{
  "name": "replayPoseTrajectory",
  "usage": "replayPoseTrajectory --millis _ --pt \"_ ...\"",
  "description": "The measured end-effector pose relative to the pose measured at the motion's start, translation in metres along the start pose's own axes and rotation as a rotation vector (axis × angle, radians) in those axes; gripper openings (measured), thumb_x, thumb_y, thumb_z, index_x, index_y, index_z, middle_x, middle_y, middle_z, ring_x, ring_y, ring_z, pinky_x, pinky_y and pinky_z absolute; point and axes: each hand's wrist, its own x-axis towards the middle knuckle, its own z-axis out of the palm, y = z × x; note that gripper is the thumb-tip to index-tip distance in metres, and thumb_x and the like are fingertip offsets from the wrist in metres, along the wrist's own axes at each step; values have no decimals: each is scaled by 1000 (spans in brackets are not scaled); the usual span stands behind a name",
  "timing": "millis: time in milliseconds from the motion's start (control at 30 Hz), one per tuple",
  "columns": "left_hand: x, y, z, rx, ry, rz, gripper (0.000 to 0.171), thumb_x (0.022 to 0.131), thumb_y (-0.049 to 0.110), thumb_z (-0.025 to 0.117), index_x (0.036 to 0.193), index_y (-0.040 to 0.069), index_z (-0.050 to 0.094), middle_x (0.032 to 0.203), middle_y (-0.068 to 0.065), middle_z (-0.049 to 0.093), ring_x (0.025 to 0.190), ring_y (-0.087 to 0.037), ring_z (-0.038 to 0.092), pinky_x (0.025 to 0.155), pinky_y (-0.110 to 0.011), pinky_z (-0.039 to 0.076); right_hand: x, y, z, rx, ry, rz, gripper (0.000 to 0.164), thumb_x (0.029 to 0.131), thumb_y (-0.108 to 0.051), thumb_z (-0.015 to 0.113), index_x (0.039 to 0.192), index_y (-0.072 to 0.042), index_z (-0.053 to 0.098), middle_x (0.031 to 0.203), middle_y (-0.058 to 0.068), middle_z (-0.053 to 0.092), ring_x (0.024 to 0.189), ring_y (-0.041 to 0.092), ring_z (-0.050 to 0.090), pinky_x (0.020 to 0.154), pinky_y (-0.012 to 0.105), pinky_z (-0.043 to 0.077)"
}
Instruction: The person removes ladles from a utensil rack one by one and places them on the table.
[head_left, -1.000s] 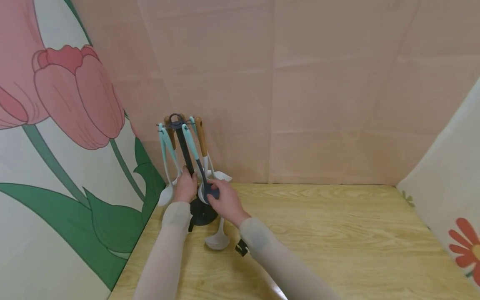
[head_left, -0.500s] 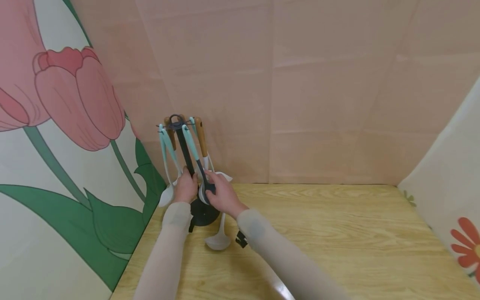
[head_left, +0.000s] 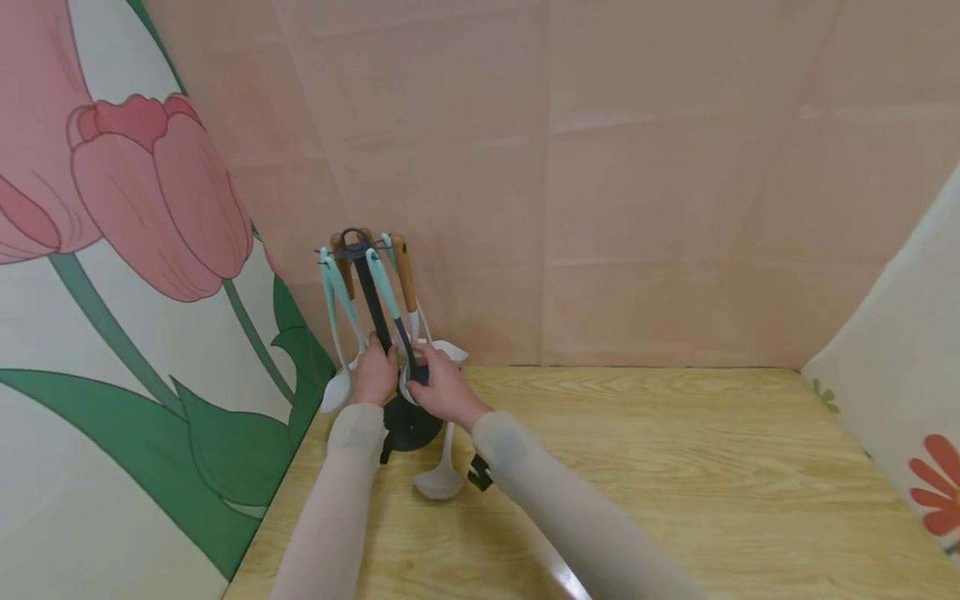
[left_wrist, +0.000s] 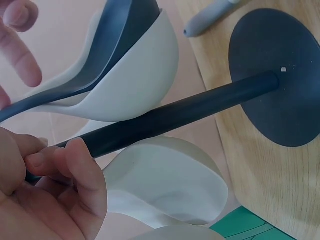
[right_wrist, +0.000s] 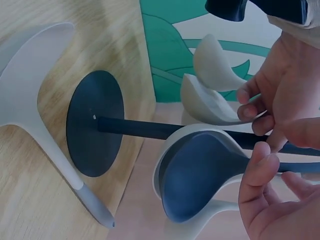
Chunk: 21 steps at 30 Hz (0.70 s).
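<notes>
Navy ladle (right_wrist: 197,176), pinched by right grip (head_left: 450,391)

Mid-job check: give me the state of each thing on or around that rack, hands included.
Black rack: upright on the tabletop
Left hand: gripping the rack's pole
Right hand: pinching the dark ladle
Dark ladle: handle up at the rack's top, bowl down
Wooden-handled utensil: hanging, handle up
Loose white ladle: lying on the tabletop, off the rack
</notes>
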Motion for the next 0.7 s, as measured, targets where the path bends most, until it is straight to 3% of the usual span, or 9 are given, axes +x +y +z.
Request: replayPoseTrajectory --millis 300,500,700 --pt "2 -4 0 8 -36 12 46 106 20 43 143 -7 33 119 -36 61 109 -50 62 92 -57 48 0 2 6 28 -1 20 52 89 -9 67 136 1 48 131 22 57 124 33 56 103 45 45" --pt "2 -4 -1 9 -45 2 46 106 21 43 142 -6 34 119 -35 61 109 -49 62 91 -57 49 0 5 10 31 3 34 45 92 -6 65 134 -1 48 133 19 59 117 29 60 93 41 52" --pt "1 -3 -2 20 -28 17 44 106 21 44 139 -7 37 117 -35 62 107 -49 63 91 -57 49 -1 5 11 34 34 -1 40 93 -4 63 130 1 48 128 20 60 120 32 59 94 43 51"
